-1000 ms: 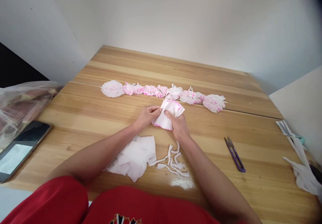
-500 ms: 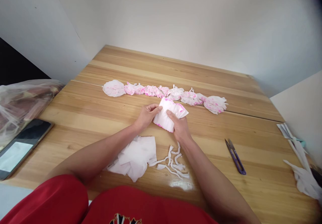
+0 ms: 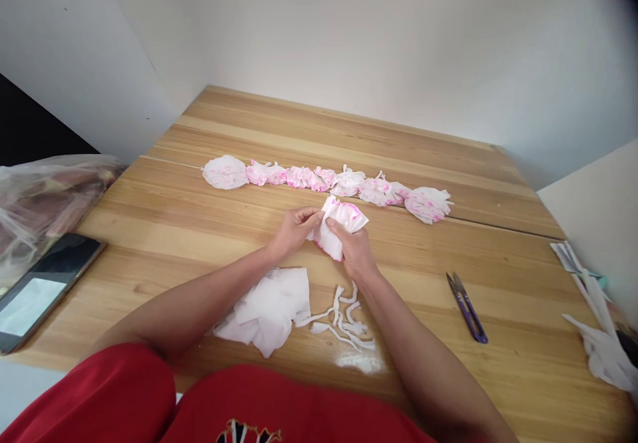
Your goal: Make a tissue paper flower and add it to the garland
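The left hand (image 3: pixel 295 232) and right hand (image 3: pixel 357 249) pinch the pink-edged white sheet (image 3: pixel 325 238), probably keeping its folds gathered, thread snips (image 3: pixel 465 310) lying toward the right edge of the table (image 3: pixel 413 257).

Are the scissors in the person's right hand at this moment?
No, the right hand grips a pink-edged white sheet, and the scissors lie apart on the table.

Soft, even light | glare on near tabletop (image 3: pixel 409 250) | dark upper-right corner
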`<state>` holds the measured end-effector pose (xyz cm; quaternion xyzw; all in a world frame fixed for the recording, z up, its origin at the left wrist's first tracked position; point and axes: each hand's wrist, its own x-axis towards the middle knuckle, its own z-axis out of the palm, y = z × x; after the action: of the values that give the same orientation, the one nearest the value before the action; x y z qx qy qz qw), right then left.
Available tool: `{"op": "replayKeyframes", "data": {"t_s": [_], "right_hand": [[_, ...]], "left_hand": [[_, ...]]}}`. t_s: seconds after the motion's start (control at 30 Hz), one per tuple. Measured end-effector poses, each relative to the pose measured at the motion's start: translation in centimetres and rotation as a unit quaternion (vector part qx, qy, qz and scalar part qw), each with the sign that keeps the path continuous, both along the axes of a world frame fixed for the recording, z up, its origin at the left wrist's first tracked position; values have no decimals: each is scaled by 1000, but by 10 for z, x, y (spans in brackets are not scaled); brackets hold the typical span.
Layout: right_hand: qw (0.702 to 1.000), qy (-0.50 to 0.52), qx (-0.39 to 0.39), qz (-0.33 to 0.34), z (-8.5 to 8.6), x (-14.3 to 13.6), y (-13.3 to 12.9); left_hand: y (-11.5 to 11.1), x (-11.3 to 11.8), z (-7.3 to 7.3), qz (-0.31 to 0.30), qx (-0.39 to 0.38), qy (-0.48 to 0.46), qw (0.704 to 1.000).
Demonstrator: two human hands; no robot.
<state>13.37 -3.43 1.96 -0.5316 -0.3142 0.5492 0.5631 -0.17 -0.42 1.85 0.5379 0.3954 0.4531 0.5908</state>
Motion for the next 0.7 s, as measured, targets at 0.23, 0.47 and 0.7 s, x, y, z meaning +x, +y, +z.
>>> {"op": "replayKeyframes", "data": {"t_s": [0.23, 0.47, 0.7], "right_hand": [[1000, -1, 2, -9, -3, -1, 1], [999, -29, -9, -28, -1, -3, 0], [999, -30, 28, 11, -3, -1, -1]], "left_hand": [[-2, 0, 2, 0, 30, 39, 999], [-7, 1, 7, -13, 36, 45, 998], [2, -2, 7, 30, 23, 29, 999]]}}
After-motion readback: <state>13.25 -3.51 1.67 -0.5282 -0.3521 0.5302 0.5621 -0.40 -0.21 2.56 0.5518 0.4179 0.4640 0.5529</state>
